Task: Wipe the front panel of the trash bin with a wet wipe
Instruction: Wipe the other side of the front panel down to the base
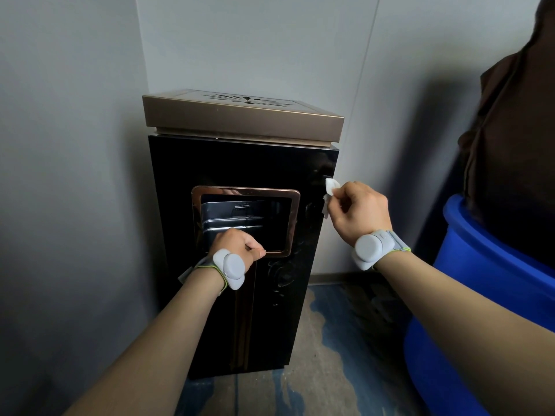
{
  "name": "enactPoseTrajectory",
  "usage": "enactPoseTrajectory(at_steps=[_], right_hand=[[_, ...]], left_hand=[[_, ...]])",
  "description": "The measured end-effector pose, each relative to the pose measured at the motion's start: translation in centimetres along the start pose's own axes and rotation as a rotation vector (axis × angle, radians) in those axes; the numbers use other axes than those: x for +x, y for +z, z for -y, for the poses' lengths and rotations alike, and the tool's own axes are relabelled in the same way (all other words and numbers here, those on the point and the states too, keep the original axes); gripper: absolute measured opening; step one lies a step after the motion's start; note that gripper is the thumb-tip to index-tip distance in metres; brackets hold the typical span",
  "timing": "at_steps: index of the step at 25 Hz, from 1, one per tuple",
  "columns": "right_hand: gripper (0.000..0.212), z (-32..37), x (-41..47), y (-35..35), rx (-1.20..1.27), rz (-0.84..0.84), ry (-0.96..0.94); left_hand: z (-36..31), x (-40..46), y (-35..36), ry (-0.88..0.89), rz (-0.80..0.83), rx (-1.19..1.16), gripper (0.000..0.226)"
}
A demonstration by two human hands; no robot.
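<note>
Grey walls point(75, 115) meet in a corner ahead of me, and the trash bin point(240, 310) stands right in that corner on a worn floor point(330, 370) patched with blue and grey. From my remote seat I look down on it through the head camera. Its body is glossy black, and its bronze-coloured lid point(240, 118) has a cut-out pattern on top. On the front panel point(234, 163) a bronze frame point(295, 223) surrounds a rectangular opening with a dark inner flap point(237, 214) showing behind it.

My left hand point(237, 244) is at the lower edge of that opening, fingers curled over the frame and into the gap, thumb lying along the bottom rim; this grip is clenched on the frame. My right hand point(359, 213) is up at the right edge of the front panel, level with the top of the opening. Its grip is grasping the wet wipe point(330, 190), a small white crumpled piece pinched between thumb and fingers. The wipe is pressed against the black surface at the panel's right-hand corner edge.

Both wrists carry a grey band with a rounded grey module point(371, 247), trimmed in bright green. To my right stands a blue barrel point(480, 280), close beside the bin but not touching it, with a dark brown bag point(516, 130) rising out of it.
</note>
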State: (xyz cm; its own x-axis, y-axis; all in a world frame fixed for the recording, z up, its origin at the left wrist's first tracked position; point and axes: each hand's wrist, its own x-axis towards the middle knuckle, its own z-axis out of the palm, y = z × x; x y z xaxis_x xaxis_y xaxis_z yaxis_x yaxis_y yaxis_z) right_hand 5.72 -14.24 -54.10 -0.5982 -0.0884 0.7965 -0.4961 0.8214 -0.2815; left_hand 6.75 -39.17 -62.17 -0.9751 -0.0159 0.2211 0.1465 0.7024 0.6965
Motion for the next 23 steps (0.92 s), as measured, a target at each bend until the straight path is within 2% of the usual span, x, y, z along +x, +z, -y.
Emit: enactPoseTrajectory(at_steps=[3,8,23], right_hand=[[0.011,0.8,-0.7,0.3,0.043,0.029,-0.091],[0.011,2.0,-1.3,1.9,0.070,0.153,-0.128],[0.011,1.8,-1.5,3.0,0.048,0.082,-0.017]], left_hand=[[0.0,0.2,0.1,-0.004,-0.009,0.011,0.006],[0.2,0.2,0.2,-0.010,-0.011,0.017,0.006],[0.2,0.1,0.3,-0.004,-0.011,0.017,0.006]])
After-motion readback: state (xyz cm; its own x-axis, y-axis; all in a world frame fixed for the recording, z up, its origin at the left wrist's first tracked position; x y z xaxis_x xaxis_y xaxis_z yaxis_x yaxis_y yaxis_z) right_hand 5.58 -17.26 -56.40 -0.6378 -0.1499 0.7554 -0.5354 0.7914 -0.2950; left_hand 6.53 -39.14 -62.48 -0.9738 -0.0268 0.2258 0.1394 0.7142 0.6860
